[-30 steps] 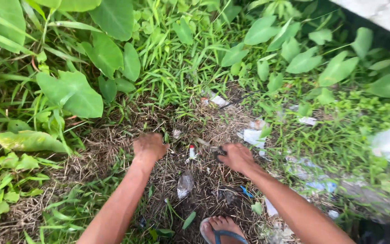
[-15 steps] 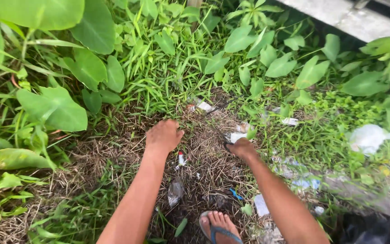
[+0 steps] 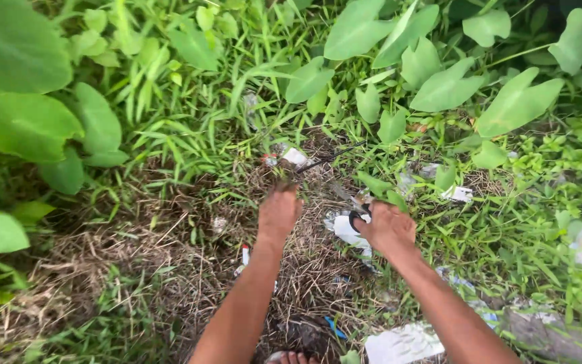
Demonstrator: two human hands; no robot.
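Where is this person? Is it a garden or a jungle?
Probably an overgrown, weedy patch outdoors, more neglected verge than tended garden. Big broad leaves and tall grass crowd round dry cut grass, and scraps of white litter lie about.

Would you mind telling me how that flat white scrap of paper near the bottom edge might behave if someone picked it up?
The white scrap lies flat and thin on the dry grass, so it is probably light and floppy. Its edges look ragged, so it may tear easily.
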